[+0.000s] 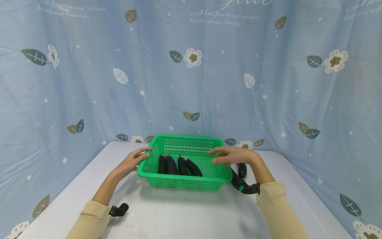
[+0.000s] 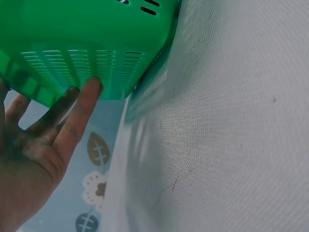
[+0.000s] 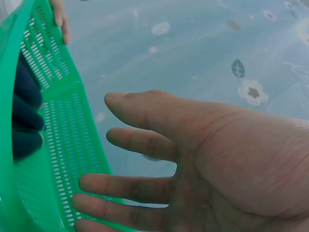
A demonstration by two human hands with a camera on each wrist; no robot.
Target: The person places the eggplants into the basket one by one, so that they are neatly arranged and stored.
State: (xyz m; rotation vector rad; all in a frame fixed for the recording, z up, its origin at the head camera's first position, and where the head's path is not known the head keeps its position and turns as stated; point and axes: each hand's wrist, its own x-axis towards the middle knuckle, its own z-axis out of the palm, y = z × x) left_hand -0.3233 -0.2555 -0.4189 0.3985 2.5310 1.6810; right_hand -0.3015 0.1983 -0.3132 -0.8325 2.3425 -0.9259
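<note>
A green plastic basket (image 1: 185, 182) with slotted walls stands on the white table. Several dark purple eggplants (image 1: 171, 165) lie side by side in its left and middle part; the right wrist view catches their ends (image 3: 26, 116). At the left end, my left hand (image 1: 132, 162) holds the rim, with fingers (image 2: 79, 108) against the outer wall. Over the right end hovers my right hand (image 1: 231, 155), palm empty, fingers (image 3: 140, 188) spread and slightly bent. Another eggplant (image 1: 242, 171) lies on the table right of the basket, partly hidden behind the right forearm.
The white table (image 1: 179, 212) reaches back to a blue curtain (image 1: 221, 99) printed with leaves and flowers, which also hangs along both sides. Black wrist cameras are strapped below the left wrist (image 1: 118, 210) and the right wrist (image 1: 246, 188).
</note>
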